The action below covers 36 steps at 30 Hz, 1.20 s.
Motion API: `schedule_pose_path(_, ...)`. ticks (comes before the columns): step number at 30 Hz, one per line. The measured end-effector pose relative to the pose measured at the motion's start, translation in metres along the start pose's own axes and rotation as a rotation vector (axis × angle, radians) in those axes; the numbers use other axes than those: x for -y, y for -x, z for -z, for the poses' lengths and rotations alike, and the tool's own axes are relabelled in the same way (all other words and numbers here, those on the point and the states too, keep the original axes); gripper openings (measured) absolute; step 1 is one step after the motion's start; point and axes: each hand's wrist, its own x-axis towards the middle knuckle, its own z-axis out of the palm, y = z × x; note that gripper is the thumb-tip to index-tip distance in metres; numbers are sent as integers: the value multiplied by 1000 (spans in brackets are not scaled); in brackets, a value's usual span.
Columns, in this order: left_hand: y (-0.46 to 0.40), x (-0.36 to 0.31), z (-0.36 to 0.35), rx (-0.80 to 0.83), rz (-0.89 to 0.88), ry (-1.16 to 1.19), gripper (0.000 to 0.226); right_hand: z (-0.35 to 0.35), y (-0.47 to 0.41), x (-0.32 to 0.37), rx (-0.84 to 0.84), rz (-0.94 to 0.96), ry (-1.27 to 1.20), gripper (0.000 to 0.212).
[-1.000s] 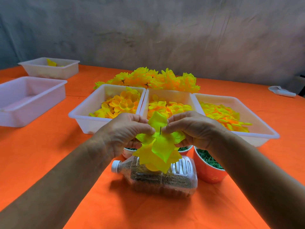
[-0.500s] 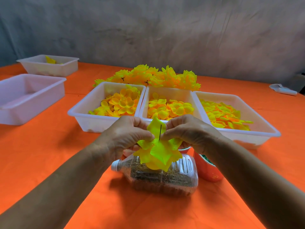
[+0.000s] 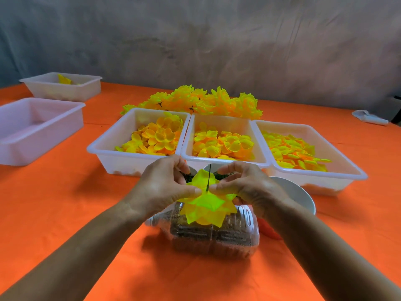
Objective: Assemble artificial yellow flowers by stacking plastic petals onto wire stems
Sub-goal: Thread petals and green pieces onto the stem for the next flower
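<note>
Flower (image 3: 206, 205) hides bottle's (image 3: 217, 235) top; cups mostly hidden.

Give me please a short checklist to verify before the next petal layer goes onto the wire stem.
1. Left hand pinches the flower: ok.
2. Right hand pinches it too: ok.
3. Wire stem tip pokes free above the petals: ok.
4. Petals pushed fully down: cannot tell.
5. Middle tray holds petals, just beyond the hands: ok.
6. Bottle lies under the flower, may snag: not ok.

Head cam, looks fwd/down, close over orange table (image 3: 65, 203).
</note>
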Motion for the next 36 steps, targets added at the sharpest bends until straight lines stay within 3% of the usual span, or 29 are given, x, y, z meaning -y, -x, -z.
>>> schedule_pose_path(4, 6, -8, 2, -56, -353, -187, 37, -1, 2, 1, -4, 2, 0, 38)
schedule_pose_path(7, 9, -9, -2, -13, -469, -178, 22, -1, 2, 1, -8, -3, 5, 36)
schedule_pose_path(10, 11, -5, -8, -8, -443, -97, 6, -1, 1, -1, 1, 0, 5, 31)
schedule_pose_path(17, 10, -4, -22, -101, -328, 7, 11, 10, -1, -4, 27, -12, -15, 13)
schedule_pose_path(22, 8, -2, -24, -93, -313, 7, 11, 56, -1, -7, -151, 17, 47, 9)
schedule_pose_path(27, 8, -1, -25, -105, -314, 7, 13, 91, -4, -33, -301, -12, 134, 22)
schedule_pose_path(36, 12, -4, -24, -118, -296, -49, 13, 88, -19, -64, -252, -34, 772, 14)
